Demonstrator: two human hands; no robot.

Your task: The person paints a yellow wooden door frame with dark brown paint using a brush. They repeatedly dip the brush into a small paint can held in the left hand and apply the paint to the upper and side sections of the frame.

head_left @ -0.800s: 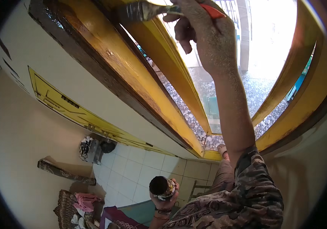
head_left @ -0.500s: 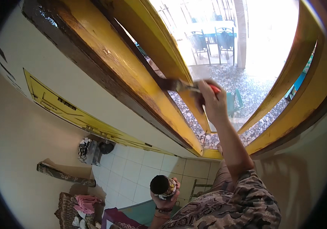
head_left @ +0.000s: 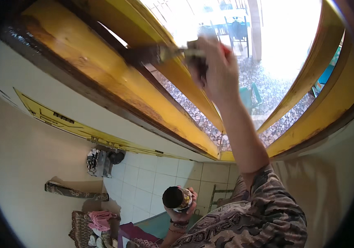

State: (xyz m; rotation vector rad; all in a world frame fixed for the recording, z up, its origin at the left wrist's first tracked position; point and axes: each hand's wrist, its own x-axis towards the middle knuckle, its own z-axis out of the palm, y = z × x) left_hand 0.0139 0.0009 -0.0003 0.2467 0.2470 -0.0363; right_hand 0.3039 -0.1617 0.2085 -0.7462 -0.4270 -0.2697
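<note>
My right hand (head_left: 216, 68) is closed around the handle of a paintbrush (head_left: 166, 53), raised at the doorway. The dark bristles lie against the inner edge of the yellow wooden door frame (head_left: 73, 49), beside a dark brown strip; motion blurs them a little. A narrower yellow frame member passes just behind the brush. Low in the view, my left hand (head_left: 190, 202) grips a can (head_left: 181, 197) with a paint-smeared label. Dark brown or black paint shows at its round mouth. A brown coat covers the outer edge of the frame, glossy at its upper left end.
Beyond the opening are a pebble-patterned floor (head_left: 276, 82), a teal stool (head_left: 251, 97) and chairs at a table. Inside, a yellow-trimmed panel (head_left: 61, 115) runs along the left wall. A rolled mat (head_left: 75, 191), pink cloth (head_left: 100, 220) and a green metal frame (head_left: 214, 194) stand lower down.
My right hand and the paintbrush have moved up and to the left along the door frame. My left hand still holds the can in nearly the same place. The view has shifted slightly.
</note>
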